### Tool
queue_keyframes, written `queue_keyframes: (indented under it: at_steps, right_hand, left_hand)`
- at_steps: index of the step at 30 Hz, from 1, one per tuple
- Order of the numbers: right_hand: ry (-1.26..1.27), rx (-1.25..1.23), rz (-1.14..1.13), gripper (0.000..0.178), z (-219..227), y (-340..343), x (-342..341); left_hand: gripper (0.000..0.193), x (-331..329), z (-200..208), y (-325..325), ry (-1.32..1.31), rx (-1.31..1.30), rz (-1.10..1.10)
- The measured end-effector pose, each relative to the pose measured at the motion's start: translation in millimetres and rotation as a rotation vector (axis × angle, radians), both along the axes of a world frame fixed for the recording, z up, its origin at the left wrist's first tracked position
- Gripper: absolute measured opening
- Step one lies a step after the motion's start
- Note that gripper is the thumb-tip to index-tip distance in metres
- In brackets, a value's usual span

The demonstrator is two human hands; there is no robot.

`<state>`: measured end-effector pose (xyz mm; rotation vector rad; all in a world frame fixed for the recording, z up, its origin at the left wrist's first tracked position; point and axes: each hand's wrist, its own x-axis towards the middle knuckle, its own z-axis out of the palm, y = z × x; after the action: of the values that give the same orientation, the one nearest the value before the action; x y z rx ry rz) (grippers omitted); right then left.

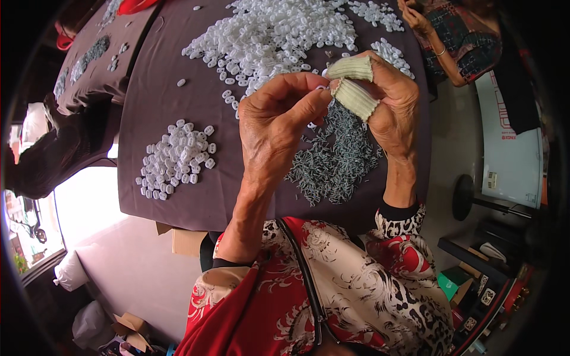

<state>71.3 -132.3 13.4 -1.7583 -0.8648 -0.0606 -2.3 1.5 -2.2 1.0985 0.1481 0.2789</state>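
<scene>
My left hand and my right hand meet over the table, fingertips almost touching. Thumb and forefinger of the left pinch a small white plastic piece, mostly covered by the fingers. Cream ribbed knit covers wrap the right thumb and forefinger, which are closed together; what lies between them is hidden. Below the hands spreads a heap of small grey screw-like pins. Beyond them lies a large heap of white oval plastic pieces with holes. A smaller pile of white pieces sits to the left.
A dark cloth covers the table. Another person's hand is at the far right edge. More pieces and grey pins lie on a second table at far left. Boxes stand on the floor, and a white panel is at right.
</scene>
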Motion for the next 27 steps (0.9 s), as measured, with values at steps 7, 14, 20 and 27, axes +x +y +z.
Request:
queue_keyframes:
  at_steps: [7,14,20,27]
  right_hand:
    - [-0.035,0.022,0.046,0.024,-3.4,1.3,2.7]
    - [-0.059,0.03,0.085,0.021,-2.7,0.4,3.0]
    - [-0.033,0.016,0.07,0.021,-3.1,3.0,0.0]
    - [-0.048,0.022,0.064,0.02,-3.1,5.8,-2.9]
  left_hand:
    - [0.013,-0.1,-2.8,0.1,-0.006,-0.049,0.021]
    - [0.013,1.4,-6.2,3.5,0.064,-0.131,-0.034]
    - [0.013,-0.3,-8.2,1.2,0.045,-0.106,-0.009]
    - [0.009,-1.6,-8.0,-2.5,0.032,-0.154,0.049]
